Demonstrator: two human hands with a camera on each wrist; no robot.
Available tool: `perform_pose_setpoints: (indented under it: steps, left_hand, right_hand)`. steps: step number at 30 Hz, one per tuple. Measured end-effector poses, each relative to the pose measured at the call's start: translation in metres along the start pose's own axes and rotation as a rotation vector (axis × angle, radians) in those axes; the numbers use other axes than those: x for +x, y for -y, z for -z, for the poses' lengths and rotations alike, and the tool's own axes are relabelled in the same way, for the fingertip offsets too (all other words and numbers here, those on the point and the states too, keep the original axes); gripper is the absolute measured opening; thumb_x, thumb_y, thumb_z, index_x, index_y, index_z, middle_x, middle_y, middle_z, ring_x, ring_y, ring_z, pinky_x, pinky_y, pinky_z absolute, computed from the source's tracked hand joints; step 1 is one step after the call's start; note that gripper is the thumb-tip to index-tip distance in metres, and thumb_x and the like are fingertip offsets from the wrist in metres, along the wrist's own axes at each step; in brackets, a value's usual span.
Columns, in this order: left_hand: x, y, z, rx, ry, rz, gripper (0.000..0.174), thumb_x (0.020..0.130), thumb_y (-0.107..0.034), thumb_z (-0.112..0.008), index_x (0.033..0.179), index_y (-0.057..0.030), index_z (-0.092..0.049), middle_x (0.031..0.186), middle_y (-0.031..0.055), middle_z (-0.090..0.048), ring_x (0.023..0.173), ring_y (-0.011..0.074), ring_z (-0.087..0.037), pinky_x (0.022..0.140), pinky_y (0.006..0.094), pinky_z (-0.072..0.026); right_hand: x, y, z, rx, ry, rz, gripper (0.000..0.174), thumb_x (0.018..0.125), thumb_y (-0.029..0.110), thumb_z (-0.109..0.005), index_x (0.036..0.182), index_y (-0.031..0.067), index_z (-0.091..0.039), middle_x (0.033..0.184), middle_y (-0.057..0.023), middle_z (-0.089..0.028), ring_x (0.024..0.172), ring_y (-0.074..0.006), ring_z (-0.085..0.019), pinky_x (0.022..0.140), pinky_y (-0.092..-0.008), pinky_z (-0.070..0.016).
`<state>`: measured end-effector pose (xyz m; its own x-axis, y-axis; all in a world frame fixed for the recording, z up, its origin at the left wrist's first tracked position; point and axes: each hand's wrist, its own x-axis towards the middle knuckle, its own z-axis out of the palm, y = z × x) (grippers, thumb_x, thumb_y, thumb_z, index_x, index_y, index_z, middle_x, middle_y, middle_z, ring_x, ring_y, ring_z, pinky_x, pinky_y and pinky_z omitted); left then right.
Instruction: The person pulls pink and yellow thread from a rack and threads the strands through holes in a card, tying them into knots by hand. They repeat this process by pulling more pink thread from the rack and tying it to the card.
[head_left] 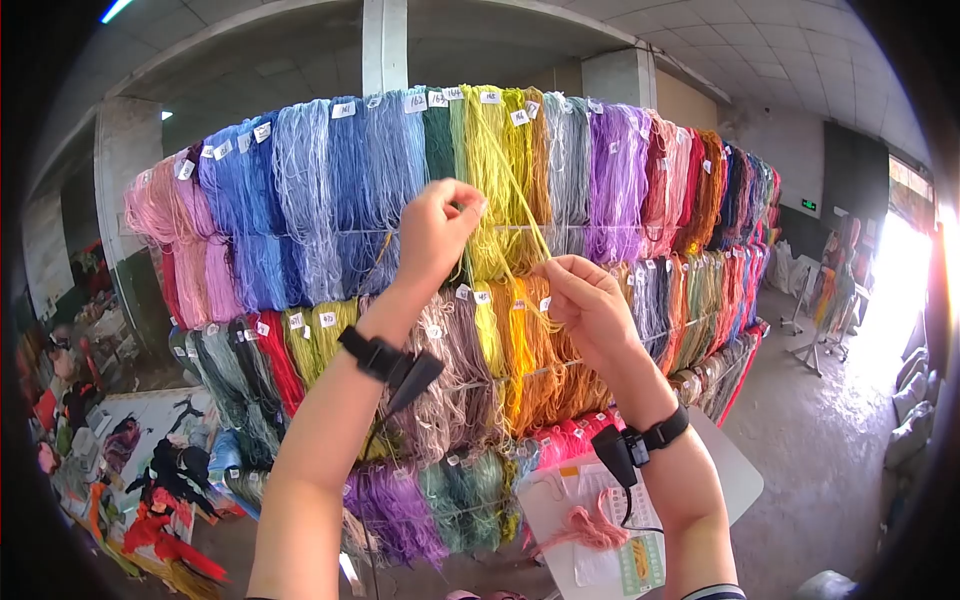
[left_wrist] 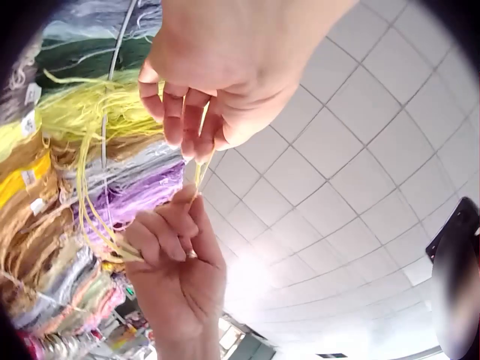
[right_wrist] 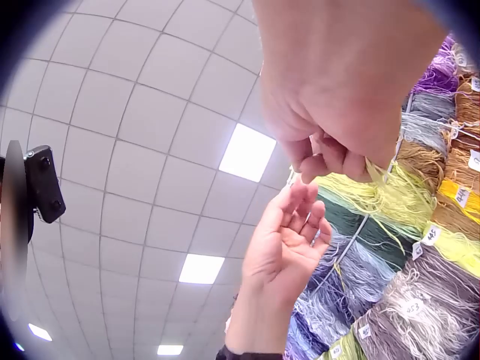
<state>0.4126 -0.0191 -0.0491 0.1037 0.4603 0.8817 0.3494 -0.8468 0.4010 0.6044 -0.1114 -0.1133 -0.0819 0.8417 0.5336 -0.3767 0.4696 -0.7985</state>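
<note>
A yellow skein (head_left: pixel 487 190) hangs on the top row of the rack. Strands of it, the yellow thread (head_left: pixel 522 200), slant down to my right hand (head_left: pixel 590 305), which grips them in curled fingers. Higher and to the left, my left hand (head_left: pixel 437 228) is in front of the blue and green skeins. In the left wrist view, a short length of yellow thread (left_wrist: pixel 201 174) stretches between the left fingertips, which pinch it, and the right thumb and forefinger. The right wrist view shows the left palm with its fingers bent toward the right hand.
Number tags (head_left: pixel 490 97) mark the many-coloured skeins hung in several rows. Below right, a pale board (head_left: pixel 715 470) bears pink thread (head_left: pixel 585 530) and a card. Loose thread bundles (head_left: pixel 170 520) lie at lower left. A stand (head_left: pixel 815 320) is at right.
</note>
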Motion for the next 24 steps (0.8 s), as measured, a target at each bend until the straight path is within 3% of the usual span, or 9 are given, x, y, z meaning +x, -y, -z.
perform_pose_setpoints:
  steps: [1, 3, 6, 13, 17, 19, 20, 22, 24]
  left_hand:
    - [0.008, 0.005, -0.004, -0.001, -0.002, -0.001, 0.014, 0.087, -0.016, -0.07, 0.095, -0.0051, -0.069, 0.089, 0.0031, -0.069, 0.076, 0.008, -0.059, 0.067, 0.0265, -0.049]
    - [0.023, 0.012, -0.012, 0.196, -0.194, -0.188, 0.021, 0.078, -0.016, -0.076, 0.093, -0.0099, -0.062, 0.091, 0.0061, -0.06, 0.074, 0.0209, -0.063, 0.068, 0.0317, -0.0513]
    - [0.042, 0.016, -0.025, 0.311, -0.351, -0.251, 0.03, 0.073, -0.015, -0.08, 0.097, -0.0122, -0.063, 0.089, 0.0037, -0.056, 0.067, 0.0171, -0.058, 0.062, 0.0315, -0.0496]
    - [0.058, 0.007, -0.034, 0.39, -0.347, -0.222, 0.024, 0.078, -0.021, -0.075, 0.1, -0.0154, -0.066, 0.092, 0.0039, -0.057, 0.081, 0.024, -0.061, 0.068, 0.0361, -0.0504]
    - [0.059, 0.024, -0.033, 0.397, -0.373, -0.27, 0.023, 0.082, -0.021, -0.072, 0.103, -0.0125, -0.067, 0.089, 0.0044, -0.061, 0.075, 0.0219, -0.062, 0.064, 0.0348, -0.0501]
    - [0.054, 0.023, -0.027, 0.128, -0.247, -0.198, 0.018, 0.089, -0.02, -0.067, 0.101, -0.007, -0.066, 0.081, 0.0032, -0.065, 0.064, 0.0152, -0.061, 0.056, 0.029, -0.0472]
    - [0.05, 0.023, -0.025, 0.13, -0.249, -0.197, 0.018, 0.089, -0.02, -0.067, 0.101, -0.007, -0.066, 0.081, 0.0032, -0.065, 0.064, 0.0152, -0.061, 0.056, 0.029, -0.0472]
    - [0.024, -0.003, -0.011, -0.479, 0.042, 0.171, 0.017, 0.094, -0.019, -0.061, 0.095, -0.0031, -0.066, 0.072, 0.0011, -0.065, 0.056, 0.0075, -0.056, 0.05, 0.0224, -0.0424]
    - [0.0, 0.002, -0.013, -0.385, 0.076, 0.115, 0.014, 0.096, -0.014, -0.057, 0.093, -0.0047, -0.067, 0.072, 0.0004, -0.063, 0.056, 0.0042, -0.054, 0.051, 0.0195, -0.0415]
  right_hand:
    - [0.0, 0.0, 0.001, 0.023, 0.013, 0.028, 0.015, 0.096, 0.017, -0.061, 0.099, 0.0029, -0.065, 0.066, 0.0082, -0.045, 0.056, -0.0008, -0.035, 0.051, -0.0187, -0.0248]
    - [0.0, 0.0, 0.003, 0.045, 0.027, 0.058, 0.014, 0.096, 0.017, -0.061, 0.098, 0.0031, -0.064, 0.066, 0.0082, -0.046, 0.056, -0.0007, -0.035, 0.051, -0.0189, -0.0248]
    - [-0.003, 0.003, 0.002, 0.016, -0.01, 0.059, 0.014, 0.096, 0.017, -0.061, 0.096, 0.0033, -0.064, 0.066, 0.0084, -0.046, 0.057, -0.0006, -0.034, 0.052, -0.0191, -0.0253]
    - [-0.006, 0.006, 0.003, -0.057, -0.024, 0.061, 0.013, 0.098, 0.016, -0.059, 0.098, 0.0034, -0.063, 0.068, 0.0089, -0.043, 0.058, -0.0011, -0.034, 0.052, -0.019, -0.0258]
    - [-0.007, 0.005, 0.0, -0.051, -0.067, 0.065, 0.015, 0.097, 0.018, -0.061, 0.095, 0.0036, -0.064, 0.067, 0.009, -0.046, 0.057, -0.0002, -0.034, 0.052, -0.0186, -0.0241]
    - [-0.006, 0.002, 0.004, -0.041, -0.041, 0.078, 0.016, 0.098, 0.018, -0.06, 0.095, 0.0037, -0.065, 0.067, 0.0085, -0.047, 0.057, -0.0003, -0.034, 0.052, -0.0183, -0.0243]
    - [-0.005, 0.001, 0.006, -0.031, -0.015, 0.091, 0.017, 0.099, 0.019, -0.059, 0.095, 0.0038, -0.065, 0.067, 0.008, -0.049, 0.057, -0.0005, -0.034, 0.052, -0.018, -0.0245]
    - [-0.006, 0.0, 0.006, -0.075, -0.045, 0.101, 0.018, 0.099, 0.02, -0.057, 0.096, 0.004, -0.065, 0.07, 0.0064, -0.053, 0.058, -0.0007, -0.038, 0.053, -0.0174, -0.0282]
    - [-0.005, -0.003, 0.006, -0.118, -0.073, 0.11, 0.019, 0.1, 0.021, -0.056, 0.097, 0.0042, -0.065, 0.072, 0.0048, -0.058, 0.06, -0.0009, -0.043, 0.055, -0.0168, -0.032]
